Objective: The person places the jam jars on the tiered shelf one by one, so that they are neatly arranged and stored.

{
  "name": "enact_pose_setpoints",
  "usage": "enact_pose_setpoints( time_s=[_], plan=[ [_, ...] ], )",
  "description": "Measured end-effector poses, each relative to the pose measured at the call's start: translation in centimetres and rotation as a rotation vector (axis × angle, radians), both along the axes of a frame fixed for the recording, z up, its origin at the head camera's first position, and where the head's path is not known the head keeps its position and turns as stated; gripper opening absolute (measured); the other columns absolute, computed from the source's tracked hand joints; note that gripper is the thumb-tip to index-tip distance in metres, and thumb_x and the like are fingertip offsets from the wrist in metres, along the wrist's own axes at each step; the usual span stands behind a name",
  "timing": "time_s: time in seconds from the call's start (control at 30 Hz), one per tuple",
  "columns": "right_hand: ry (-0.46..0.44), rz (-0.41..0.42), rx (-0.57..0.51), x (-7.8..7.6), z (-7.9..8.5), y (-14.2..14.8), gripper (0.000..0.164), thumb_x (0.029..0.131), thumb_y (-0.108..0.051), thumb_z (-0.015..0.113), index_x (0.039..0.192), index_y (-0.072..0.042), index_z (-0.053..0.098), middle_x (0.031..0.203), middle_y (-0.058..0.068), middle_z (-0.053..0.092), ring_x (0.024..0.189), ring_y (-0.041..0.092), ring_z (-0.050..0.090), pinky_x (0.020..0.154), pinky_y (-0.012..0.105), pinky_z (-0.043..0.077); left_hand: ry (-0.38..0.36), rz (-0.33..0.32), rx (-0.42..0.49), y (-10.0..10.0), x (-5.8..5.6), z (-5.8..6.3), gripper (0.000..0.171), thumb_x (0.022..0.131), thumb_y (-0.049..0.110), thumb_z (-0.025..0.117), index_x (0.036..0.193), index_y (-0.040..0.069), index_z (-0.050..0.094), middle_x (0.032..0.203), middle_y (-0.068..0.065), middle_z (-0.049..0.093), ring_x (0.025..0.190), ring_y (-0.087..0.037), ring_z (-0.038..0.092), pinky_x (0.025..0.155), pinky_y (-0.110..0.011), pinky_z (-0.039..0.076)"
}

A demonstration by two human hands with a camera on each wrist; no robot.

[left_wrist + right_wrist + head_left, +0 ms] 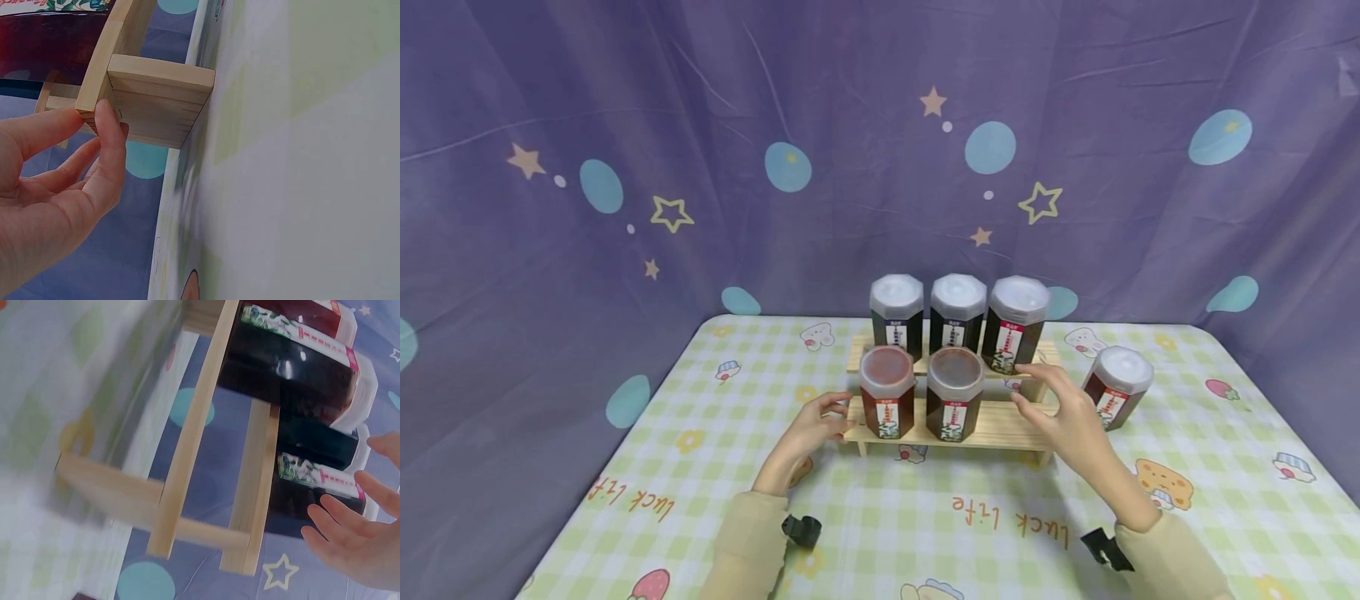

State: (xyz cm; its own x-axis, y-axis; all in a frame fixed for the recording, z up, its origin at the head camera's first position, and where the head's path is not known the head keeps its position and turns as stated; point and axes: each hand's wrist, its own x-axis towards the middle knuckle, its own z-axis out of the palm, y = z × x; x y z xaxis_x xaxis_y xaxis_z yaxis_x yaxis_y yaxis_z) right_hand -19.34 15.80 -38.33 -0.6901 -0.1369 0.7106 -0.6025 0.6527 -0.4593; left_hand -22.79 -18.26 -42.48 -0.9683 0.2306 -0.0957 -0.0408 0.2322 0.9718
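Observation:
A two-step wooden rack [1000, 425] stands on the table with lidded jars on both steps. At the left end of its lower step, my left hand [814, 425] pinches the board corner between thumb and fingers, plain in the left wrist view [62, 169]. My right hand [1067, 417] is held over the rack's right end with fingers apart, holding nothing. Nearest to it is the dark jar with a red label [1017, 325], upper step right. Two dark jars with white lids [897, 312] share that step. Below stand a reddish jar [887, 392] and a brown jar [955, 396].
Another white-lidded jar [1118, 387] stands on the table right of the rack, partly behind my right hand. A checked cloth [737, 467] covers the table. Behind its far edge hangs a purple curtain [865, 225] with stars.

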Motion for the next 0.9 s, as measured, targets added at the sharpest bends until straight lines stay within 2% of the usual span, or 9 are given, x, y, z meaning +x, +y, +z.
enact_pose_setpoints(
  time_s=[0.07, 0.13, 0.33, 0.43, 0.57, 0.67, 0.8, 0.9],
  plan=[
    [-0.008, -0.009, 0.013, 0.0, 0.0, 0.4, 0.039, 0.069, 0.001, 0.071, 0.106, -0.003, 0.060, 0.104, 0.010, 0.059, 0.097, 0.026, 0.055, 0.081, 0.034, 0.044, -0.003, 0.006, 0.000, 0.0, 0.0, 0.0, 0.049, 0.081, -0.004, 0.055, 0.127, -0.011, 0.038, 0.098, -0.017, 0.047, 0.064, -0.011, 0.054, 0.065, -0.037, 0.053],
    [-0.015, -0.018, 0.023, -0.1, 0.0, 0.8, 0.037, 0.070, 0.000, 0.071, 0.105, -0.003, 0.060, 0.105, 0.010, 0.059, 0.099, 0.027, 0.054, 0.083, 0.035, 0.044, -0.001, 0.014, 0.004, -0.2, -0.3, -0.6, 0.050, 0.081, -0.003, 0.056, 0.127, -0.009, 0.039, 0.098, -0.016, 0.048, 0.063, -0.011, 0.054, 0.062, -0.032, 0.053],
    [-0.074, -0.052, 0.059, -0.2, 0.0, 2.1, 0.036, 0.072, -0.002, 0.069, 0.106, -0.002, 0.059, 0.105, 0.015, 0.056, 0.098, 0.031, 0.052, 0.080, 0.046, 0.044, -0.010, 0.023, 0.010, -0.1, -0.3, -0.7, 0.050, 0.080, -0.003, 0.057, 0.127, -0.007, 0.040, 0.099, -0.017, 0.048, 0.064, -0.011, 0.055, 0.062, -0.029, 0.052],
    [-0.092, -0.069, 0.076, -0.1, 0.2, 2.9, 0.037, 0.073, -0.001, 0.069, 0.108, -0.002, 0.058, 0.104, 0.016, 0.055, 0.077, 0.021, 0.054, 0.065, 0.035, 0.048, -0.003, 0.019, 0.005, -0.2, -0.3, -0.7, 0.050, 0.080, -0.003, 0.056, 0.127, -0.008, 0.040, 0.099, -0.017, 0.048, 0.064, -0.011, 0.055, 0.061, -0.030, 0.052],
    [-0.106, -0.089, 0.092, -0.2, 0.3, 4.0, 0.036, 0.076, -0.003, 0.067, 0.111, -0.003, 0.058, 0.094, 0.011, 0.053, 0.056, 0.006, 0.039, 0.047, 0.022, 0.037, -0.007, 0.028, -0.003, -0.2, -0.4, -0.8, 0.049, 0.081, -0.003, 0.056, 0.127, -0.006, 0.041, 0.099, -0.017, 0.047, 0.063, -0.011, 0.054, 0.063, -0.033, 0.053],
    [-0.113, -0.104, 0.093, -0.3, 0.3, 4.7, 0.034, 0.077, -0.004, 0.066, 0.110, -0.001, 0.057, 0.094, 0.013, 0.053, 0.063, 0.010, 0.043, 0.054, 0.026, 0.038, -0.018, 0.027, 0.000, -0.2, -0.3, -0.6, 0.049, 0.081, -0.003, 0.056, 0.127, -0.006, 0.041, 0.100, -0.018, 0.047, 0.064, -0.012, 0.053, 0.067, -0.040, 0.052],
    [-0.160, -0.132, 0.084, -0.4, 0.3, 5.7, 0.033, 0.080, -0.007, 0.064, 0.111, 0.001, 0.056, 0.106, 0.021, 0.051, 0.081, 0.028, 0.048, 0.064, 0.042, 0.043, -0.023, 0.010, 0.000, 0.1, 0.2, 0.3, 0.049, 0.082, -0.004, 0.054, 0.128, -0.008, 0.038, 0.103, -0.022, 0.046, 0.066, -0.013, 0.053, 0.071, -0.049, 0.049],
    [-0.206, -0.145, 0.074, -0.5, 0.2, 6.4, 0.033, 0.082, -0.009, 0.062, 0.112, 0.001, 0.055, 0.111, 0.023, 0.047, 0.092, 0.036, 0.048, 0.066, 0.050, 0.046, -0.023, 0.006, -0.009, 0.3, 0.6, 1.1, 0.049, 0.082, -0.005, 0.053, 0.128, -0.010, 0.037, 0.103, -0.024, 0.045, 0.066, -0.014, 0.053, 0.073, -0.051, 0.048]
  ],
)
